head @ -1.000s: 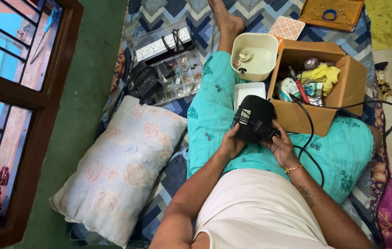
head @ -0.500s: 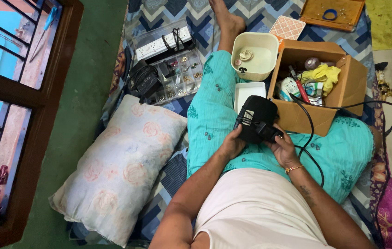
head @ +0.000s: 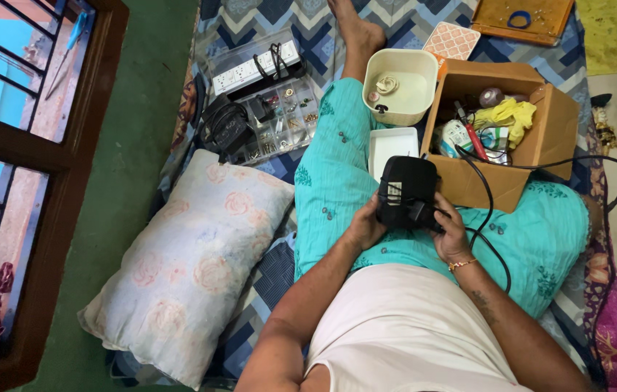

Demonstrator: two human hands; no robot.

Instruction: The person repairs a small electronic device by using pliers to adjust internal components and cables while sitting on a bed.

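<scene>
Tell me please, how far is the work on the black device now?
Done: nothing finished shows; the device looks closed and whole. In hand: both hands hold it over the lap, left hand on its side, right hand at the end where the black cable leaves it. Left: the parts organizer and the cardboard box of tools lie out of the hands, so most work seems ahead.

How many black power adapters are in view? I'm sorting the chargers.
2: one black box-shaped power adapter in both hands on the lap, one black adapter on the blanket beside the clear plastic organiser. Others may be hidden.
</scene>
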